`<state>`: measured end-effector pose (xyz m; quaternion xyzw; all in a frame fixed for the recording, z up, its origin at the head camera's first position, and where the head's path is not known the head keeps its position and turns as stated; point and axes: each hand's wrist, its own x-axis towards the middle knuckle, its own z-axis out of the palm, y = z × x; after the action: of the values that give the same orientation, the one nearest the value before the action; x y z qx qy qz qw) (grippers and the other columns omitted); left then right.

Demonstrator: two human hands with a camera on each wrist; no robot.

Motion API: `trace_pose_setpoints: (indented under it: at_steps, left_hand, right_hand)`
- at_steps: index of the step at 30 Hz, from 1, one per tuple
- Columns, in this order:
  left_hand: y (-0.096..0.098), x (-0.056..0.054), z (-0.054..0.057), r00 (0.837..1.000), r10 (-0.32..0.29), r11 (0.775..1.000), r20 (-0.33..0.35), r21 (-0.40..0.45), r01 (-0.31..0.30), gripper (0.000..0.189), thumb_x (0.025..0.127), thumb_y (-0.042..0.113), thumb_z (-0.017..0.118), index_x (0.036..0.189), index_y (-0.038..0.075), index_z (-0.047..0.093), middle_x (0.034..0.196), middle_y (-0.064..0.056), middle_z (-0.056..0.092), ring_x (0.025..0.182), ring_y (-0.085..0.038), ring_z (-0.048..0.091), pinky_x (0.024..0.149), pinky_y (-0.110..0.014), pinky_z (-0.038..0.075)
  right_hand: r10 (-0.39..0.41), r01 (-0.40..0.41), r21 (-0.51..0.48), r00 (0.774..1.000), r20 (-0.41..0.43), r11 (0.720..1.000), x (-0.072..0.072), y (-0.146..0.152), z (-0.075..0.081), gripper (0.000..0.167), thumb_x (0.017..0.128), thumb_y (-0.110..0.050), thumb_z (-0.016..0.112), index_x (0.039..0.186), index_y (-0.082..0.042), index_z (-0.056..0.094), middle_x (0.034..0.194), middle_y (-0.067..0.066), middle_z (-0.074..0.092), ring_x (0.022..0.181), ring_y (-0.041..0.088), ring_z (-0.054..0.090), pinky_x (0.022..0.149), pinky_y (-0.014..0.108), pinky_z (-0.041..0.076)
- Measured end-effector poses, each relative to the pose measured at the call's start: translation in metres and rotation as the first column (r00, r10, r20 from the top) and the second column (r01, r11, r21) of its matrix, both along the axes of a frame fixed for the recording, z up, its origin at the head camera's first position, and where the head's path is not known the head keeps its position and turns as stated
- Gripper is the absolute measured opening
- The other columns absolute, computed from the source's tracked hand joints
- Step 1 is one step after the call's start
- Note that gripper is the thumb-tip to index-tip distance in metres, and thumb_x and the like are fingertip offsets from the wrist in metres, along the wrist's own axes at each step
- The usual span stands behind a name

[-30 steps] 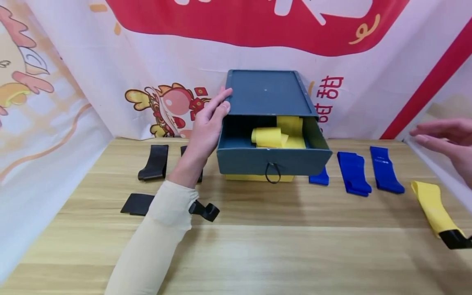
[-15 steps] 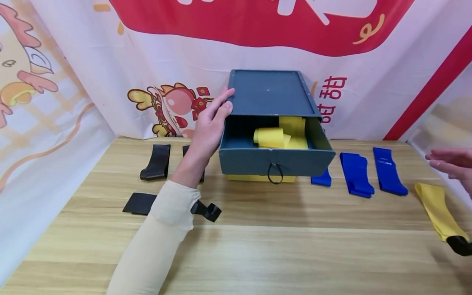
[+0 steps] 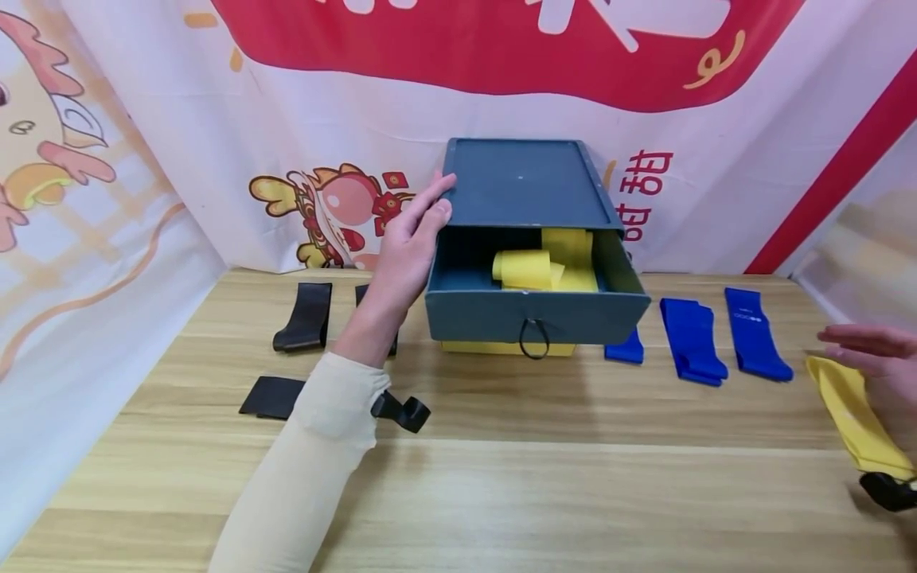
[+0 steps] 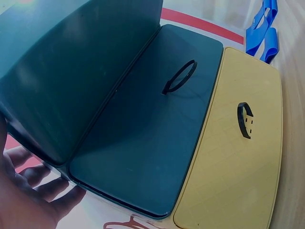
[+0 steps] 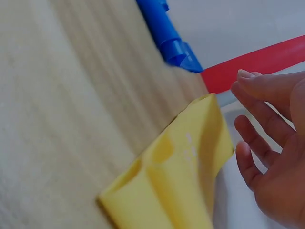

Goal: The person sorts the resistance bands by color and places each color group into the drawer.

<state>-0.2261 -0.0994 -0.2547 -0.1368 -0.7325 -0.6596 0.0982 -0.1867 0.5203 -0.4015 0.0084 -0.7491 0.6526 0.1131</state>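
My left hand (image 3: 406, 247) rests against the left side of a dark teal drawer box (image 3: 528, 183), its fingers fairly straight along the upper edge. The teal drawer (image 3: 537, 317) is pulled out and holds yellow resistance loop bands (image 3: 526, 269), one of them rolled. In the left wrist view, spread fingers (image 4: 66, 202) touch the side of the box. At the far right, my right hand (image 3: 884, 358) hovers just by a flat yellow resistance loop band (image 3: 852, 414) on the table. The right wrist view shows these fingers (image 5: 257, 148) loosely bent and apart from the band.
Below the teal drawer sits a yellow drawer (image 4: 233, 143) with a black pull loop. Blue bands (image 3: 692, 341) lie to the right of the box. Black bands (image 3: 304, 317) lie at left, partly behind the left arm. A printed cloth (image 3: 179, 159) hangs behind the wooden table (image 3: 501, 501).
My right hand has moved down toward the yellow band on the table. The left hand stays on the box, and the drawer stays pulled out.
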Motion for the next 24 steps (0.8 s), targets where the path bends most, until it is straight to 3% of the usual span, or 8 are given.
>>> trace_pose_setpoints:
  at_steps: [1, 4, 10, 16, 18, 20, 24]
  left_hand:
    - [0.0, 0.0, 0.0, 1.0, 0.001, 1.0, -0.001, -0.002, -0.001, 0.044, 0.114, 0.031, 0.047, 0.157, 0.027, 0.053, 0.172, 0.017, 0.035, 0.16, 0.0, 0.029, 0.132, -0.031, 0.029]
    - [-0.001, -0.001, -0.001, 1.0, 0.004, 1.0, -0.002, -0.009, -0.004, 0.044, 0.114, 0.032, 0.047, 0.157, 0.028, 0.054, 0.171, 0.018, 0.035, 0.16, 0.0, 0.029, 0.132, -0.031, 0.029]
    - [-0.001, -0.002, -0.002, 1.0, 0.004, 1.0, -0.001, -0.013, -0.004, 0.044, 0.114, 0.033, 0.047, 0.157, 0.029, 0.054, 0.171, 0.018, 0.035, 0.16, 0.001, 0.029, 0.132, -0.031, 0.029]
    - [-0.001, -0.001, -0.002, 1.0, 0.003, 1.0, 0.001, -0.014, -0.003, 0.044, 0.114, 0.034, 0.046, 0.157, 0.03, 0.053, 0.171, 0.019, 0.034, 0.16, 0.0, 0.028, 0.132, -0.032, 0.029]
    - [-0.001, -0.001, -0.002, 1.0, 0.003, 1.0, 0.0, -0.013, -0.003, 0.044, 0.114, 0.034, 0.047, 0.157, 0.03, 0.053, 0.171, 0.019, 0.034, 0.16, 0.0, 0.028, 0.132, -0.032, 0.029]
    - [-0.001, -0.001, -0.002, 1.0, 0.003, 1.0, 0.0, -0.013, -0.003, 0.044, 0.114, 0.034, 0.047, 0.157, 0.029, 0.053, 0.171, 0.019, 0.035, 0.16, 0.0, 0.028, 0.132, -0.032, 0.029]
    - [-0.001, -0.001, -0.002, 1.0, 0.001, 1.0, 0.0, -0.01, -0.001, 0.044, 0.114, 0.033, 0.047, 0.157, 0.029, 0.053, 0.171, 0.019, 0.035, 0.16, 0.0, 0.028, 0.133, -0.032, 0.029]
  right_hand:
    - [-0.004, 0.005, -0.028, 1.0, 0.01, 1.0, 0.0, -0.002, -0.001, 0.038, 0.096, 0.012, 0.068, 0.113, -0.019, 0.083, 0.099, -0.02, 0.082, 0.086, -0.008, 0.075, 0.066, 0.006, 0.051]
    - [-0.054, 0.053, 0.025, 0.996, 0.071, 0.998, 0.002, -0.008, -0.002, 0.039, 0.097, 0.009, 0.068, 0.108, -0.026, 0.083, 0.095, -0.025, 0.08, 0.082, -0.01, 0.073, 0.058, 0.01, 0.047]
    - [-0.05, 0.041, 0.098, 0.994, 0.097, 0.994, 0.0, -0.009, -0.001, 0.045, 0.099, 0.011, 0.063, 0.103, -0.029, 0.082, 0.092, -0.029, 0.077, 0.081, -0.013, 0.072, 0.068, 0.005, 0.052]
    - [-0.072, 0.03, 0.262, 0.985, 0.154, 0.965, 0.001, -0.002, -0.002, 0.047, 0.103, 0.003, 0.061, 0.1, -0.04, 0.078, 0.089, -0.036, 0.073, 0.078, -0.017, 0.068, 0.064, 0.006, 0.047]
    - [-0.111, 0.045, 0.335, 0.978, 0.178, 0.941, 0.002, 0.0, -0.003, 0.046, 0.104, -0.002, 0.063, 0.099, -0.046, 0.074, 0.087, -0.041, 0.069, 0.076, -0.018, 0.063, 0.062, 0.01, 0.045]
    - [-0.158, 0.056, 0.441, 0.968, 0.197, 0.896, 0.003, 0.002, -0.003, 0.044, 0.105, -0.009, 0.064, 0.098, -0.052, 0.069, 0.086, -0.047, 0.062, 0.075, -0.018, 0.058, 0.062, 0.012, 0.043]
    - [-0.234, 0.058, 0.569, 0.942, 0.241, 0.82, 0.005, 0.004, -0.001, 0.044, 0.106, -0.021, 0.065, 0.093, -0.063, 0.061, 0.083, -0.05, 0.051, 0.069, -0.003, 0.051, 0.059, 0.023, 0.038]
